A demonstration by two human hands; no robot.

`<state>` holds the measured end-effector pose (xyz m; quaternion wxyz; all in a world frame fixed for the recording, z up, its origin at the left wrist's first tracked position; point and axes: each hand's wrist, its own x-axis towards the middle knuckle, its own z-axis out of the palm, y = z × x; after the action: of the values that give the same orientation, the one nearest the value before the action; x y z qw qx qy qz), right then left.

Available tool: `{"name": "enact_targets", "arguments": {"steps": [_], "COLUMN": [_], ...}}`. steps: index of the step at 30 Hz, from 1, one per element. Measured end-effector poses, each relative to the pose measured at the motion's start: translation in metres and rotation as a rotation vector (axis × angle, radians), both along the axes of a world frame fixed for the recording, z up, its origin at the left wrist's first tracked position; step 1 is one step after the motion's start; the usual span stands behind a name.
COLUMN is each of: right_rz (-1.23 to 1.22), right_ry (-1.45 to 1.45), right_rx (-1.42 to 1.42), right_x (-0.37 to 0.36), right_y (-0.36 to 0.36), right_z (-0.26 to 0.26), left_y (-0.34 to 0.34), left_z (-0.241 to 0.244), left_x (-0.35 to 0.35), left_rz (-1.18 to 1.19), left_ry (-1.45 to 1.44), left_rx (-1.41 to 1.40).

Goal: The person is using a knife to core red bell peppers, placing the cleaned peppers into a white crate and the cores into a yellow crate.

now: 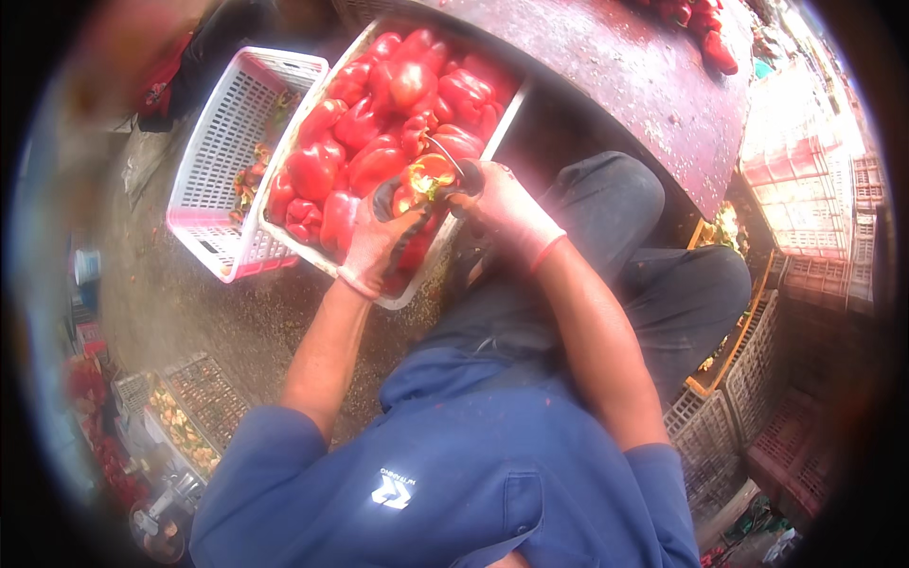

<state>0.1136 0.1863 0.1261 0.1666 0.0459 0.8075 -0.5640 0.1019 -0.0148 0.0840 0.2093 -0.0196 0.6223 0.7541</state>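
A full crate of red bell peppers (383, 106) stands before me, and both my gloved hands are over its near corner. My left hand (387, 231) grips a cut red bell pepper (428, 177), whose pale yellow-green inside shows. My right hand (490, 195) meets it from the right and holds a thin curved metal tool (446, 150), its handle hidden in the fingers. The gloves are light with dark fingertips. Left of the peppers, a white slatted plastic basket (213, 142) holds several pepper cores with green stems (250, 177).
A metal-topped table (625, 85) strewn with seeds runs along the upper right, with red peppers (717, 50) at its far end. Slatted crates (710, 426) stand at my right. More crates (206, 397) with scraps lie lower left. Part of another person (213, 64) shows upper left.
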Motion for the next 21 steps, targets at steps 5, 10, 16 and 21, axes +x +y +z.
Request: {"name": "enact_targets", "arguments": {"steps": [5, 10, 16, 21], "right_rz": [0.029, -0.045, -0.253, -0.266], "right_ry": [-0.048, -0.025, -0.189, -0.162], "right_rx": [-0.014, -0.037, -0.412, -0.48], "right_x": [-0.005, -0.001, 0.004, 0.006], "right_y": [-0.003, -0.006, 0.001, 0.005], "right_z": [-0.011, -0.016, -0.013, -0.001], "left_y": [0.002, 0.015, 0.015, -0.009], "left_z": [-0.015, -0.018, -0.012, 0.004], "left_x": [0.004, -0.001, -0.015, -0.027], "left_rz": [0.134, 0.15, 0.325, 0.47], "left_ry": [0.001, 0.251, 0.226, 0.068], "left_rx": [0.001, -0.249, -0.408, -0.147]}}
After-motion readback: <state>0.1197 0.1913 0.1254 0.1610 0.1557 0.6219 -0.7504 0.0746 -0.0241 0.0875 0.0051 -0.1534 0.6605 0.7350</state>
